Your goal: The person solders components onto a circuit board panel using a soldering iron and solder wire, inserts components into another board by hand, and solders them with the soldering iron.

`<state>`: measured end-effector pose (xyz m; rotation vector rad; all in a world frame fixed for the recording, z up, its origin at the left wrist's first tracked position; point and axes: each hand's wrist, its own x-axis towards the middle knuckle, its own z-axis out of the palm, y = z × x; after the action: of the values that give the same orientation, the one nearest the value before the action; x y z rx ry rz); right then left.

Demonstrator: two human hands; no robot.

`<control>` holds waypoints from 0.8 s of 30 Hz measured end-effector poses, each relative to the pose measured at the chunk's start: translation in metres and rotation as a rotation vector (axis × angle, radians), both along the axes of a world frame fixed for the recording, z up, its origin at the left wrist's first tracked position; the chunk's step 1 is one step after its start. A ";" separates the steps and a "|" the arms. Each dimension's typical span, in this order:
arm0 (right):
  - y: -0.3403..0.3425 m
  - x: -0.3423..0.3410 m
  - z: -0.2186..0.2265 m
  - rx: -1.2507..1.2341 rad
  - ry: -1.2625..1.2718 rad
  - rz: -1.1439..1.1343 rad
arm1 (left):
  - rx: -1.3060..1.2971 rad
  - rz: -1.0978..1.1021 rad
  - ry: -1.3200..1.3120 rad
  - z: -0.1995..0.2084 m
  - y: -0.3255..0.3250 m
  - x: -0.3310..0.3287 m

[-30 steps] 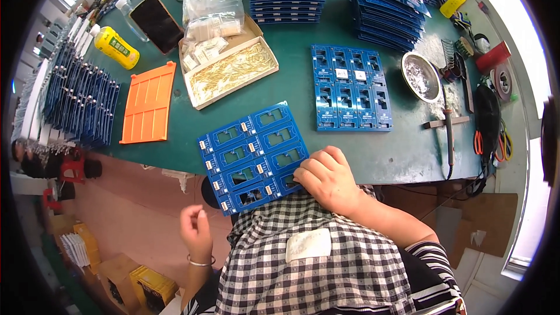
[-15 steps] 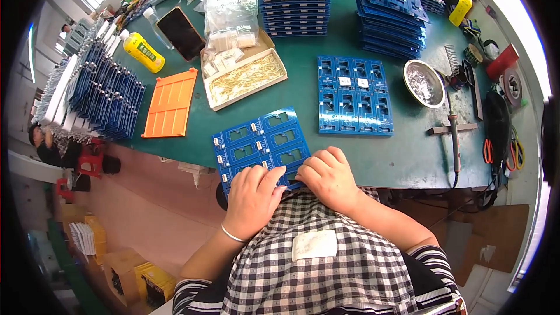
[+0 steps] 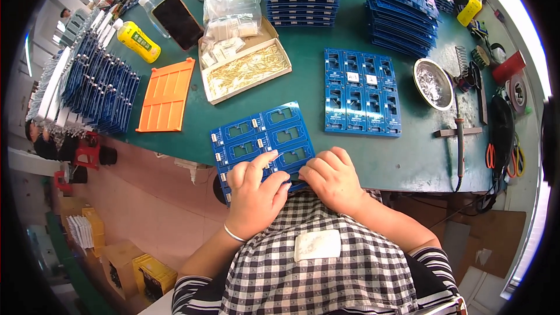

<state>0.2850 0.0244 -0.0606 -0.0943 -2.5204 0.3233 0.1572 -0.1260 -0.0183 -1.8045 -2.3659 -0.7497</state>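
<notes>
A blue circuit board panel (image 3: 251,132) with cutouts and small white connectors lies at the table's front edge, its near part over my lap. My left hand (image 3: 254,195) is on its near left part, thumb and forefinger spread apart. A thin light sliver shows by the forefinger's tip, too small to name; the other fingers are partly hidden. My right hand (image 3: 333,179) has its fingers curled over the panel's near right corner and grips it there. Behind the panel, a white box (image 3: 248,94) holds many thin golden pins (image 3: 251,71).
An orange tray (image 3: 166,96) lies left of the box, near a phone (image 3: 178,21) and a yellow bottle (image 3: 137,41). Racked boards (image 3: 99,90) stand far left. Board stacks (image 3: 301,0) rise behind. Another panel (image 3: 361,93), a metal bowl (image 3: 433,84) and a soldering iron (image 3: 459,140) lie right.
My left thumb and forefinger, close together before, have spread apart, with the forefinger reaching farther over the panel. My right hand stays at the panel's corner. The view has shifted slightly.
</notes>
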 end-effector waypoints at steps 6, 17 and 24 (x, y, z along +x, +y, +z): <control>0.001 0.003 0.004 -0.069 -0.018 0.031 | -0.024 -0.035 -0.037 0.000 0.010 -0.002; 0.001 0.000 0.001 -0.164 0.028 0.009 | -0.051 -0.117 0.004 0.001 0.023 -0.006; 0.003 -0.002 0.002 -0.263 0.035 -0.019 | -0.050 -0.110 -0.071 0.003 0.023 -0.012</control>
<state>0.2833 0.0279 -0.0584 -0.2133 -2.4290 0.6420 0.1449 -0.1031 -0.0157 -1.9747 -2.3651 -0.7864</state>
